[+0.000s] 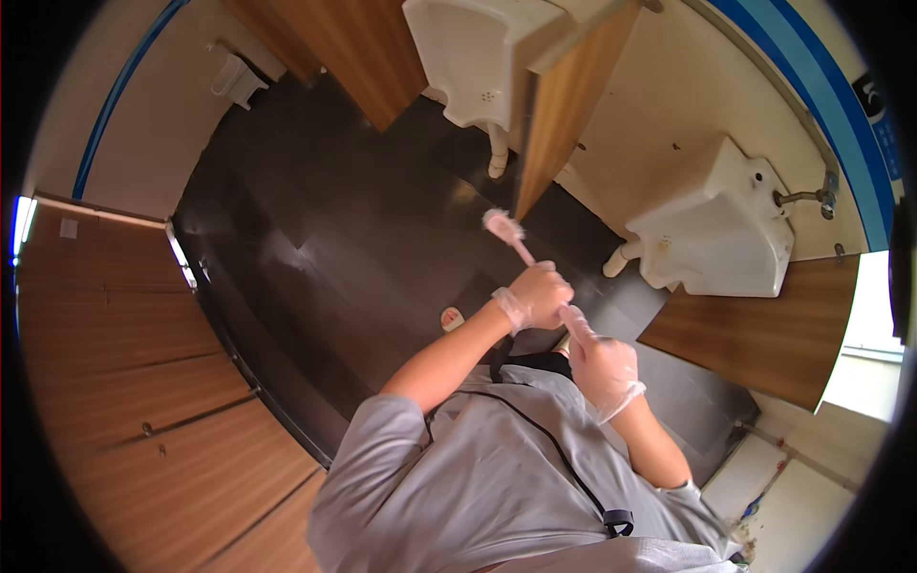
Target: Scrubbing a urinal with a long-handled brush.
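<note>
A toilet brush with a pale bristle head (503,225) and a thin pinkish handle (525,252) is held out in front of my body, angled up and left in the view. My left hand (539,294), in a clear plastic glove, is closed around the handle below the head. Lower and to the right, my right hand (605,369) wears the same kind of glove and is closed at the handle's rear end, largely covering it. The bristles are in the air over the dark tiled floor (344,215), apart from the fixtures.
A white urinal (716,229) with a metal flush pipe (802,196) is on the right wall. Another urinal (473,57) stands beyond a wood-look divider (573,107). A second divider (752,329) is at right. Brown cubicle doors (179,430) line the left.
</note>
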`<control>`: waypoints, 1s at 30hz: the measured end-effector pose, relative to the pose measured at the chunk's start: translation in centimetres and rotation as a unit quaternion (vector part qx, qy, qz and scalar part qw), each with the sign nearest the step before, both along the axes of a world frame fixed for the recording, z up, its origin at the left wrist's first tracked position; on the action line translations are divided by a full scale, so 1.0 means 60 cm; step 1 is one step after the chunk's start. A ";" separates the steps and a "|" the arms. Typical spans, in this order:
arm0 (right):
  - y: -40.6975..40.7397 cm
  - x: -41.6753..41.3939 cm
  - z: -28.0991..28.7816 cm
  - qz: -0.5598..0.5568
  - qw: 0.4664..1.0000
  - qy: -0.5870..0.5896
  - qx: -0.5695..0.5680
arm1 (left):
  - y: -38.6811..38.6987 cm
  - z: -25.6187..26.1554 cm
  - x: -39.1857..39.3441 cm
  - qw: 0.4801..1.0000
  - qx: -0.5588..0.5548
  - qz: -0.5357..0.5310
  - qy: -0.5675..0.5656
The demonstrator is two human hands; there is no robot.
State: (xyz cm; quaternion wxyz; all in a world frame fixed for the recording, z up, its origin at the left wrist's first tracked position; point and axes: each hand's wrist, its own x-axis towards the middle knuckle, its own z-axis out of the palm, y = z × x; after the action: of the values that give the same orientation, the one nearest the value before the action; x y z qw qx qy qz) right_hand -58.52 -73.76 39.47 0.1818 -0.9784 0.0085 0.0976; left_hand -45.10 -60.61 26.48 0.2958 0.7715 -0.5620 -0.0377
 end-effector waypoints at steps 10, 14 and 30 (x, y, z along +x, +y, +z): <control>0.357 0.258 0.019 0.194 0.971 -0.051 0.127 | 0.504 0.058 0.179 0.958 -0.015 0.284 -0.038; 0.431 0.356 0.016 0.205 0.967 -0.074 0.131 | 0.686 0.020 0.218 0.882 0.062 0.466 -0.040; 0.599 0.911 -0.056 0.274 0.937 -0.080 0.199 | 1.004 -0.080 -0.227 0.060 0.114 0.950 0.284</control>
State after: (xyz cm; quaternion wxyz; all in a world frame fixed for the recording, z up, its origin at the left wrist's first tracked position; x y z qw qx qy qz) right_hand -3.88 -37.83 36.10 0.3389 -0.8913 -0.2943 0.0646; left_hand -58.74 -0.39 21.69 0.1254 0.6035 0.7875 -0.0040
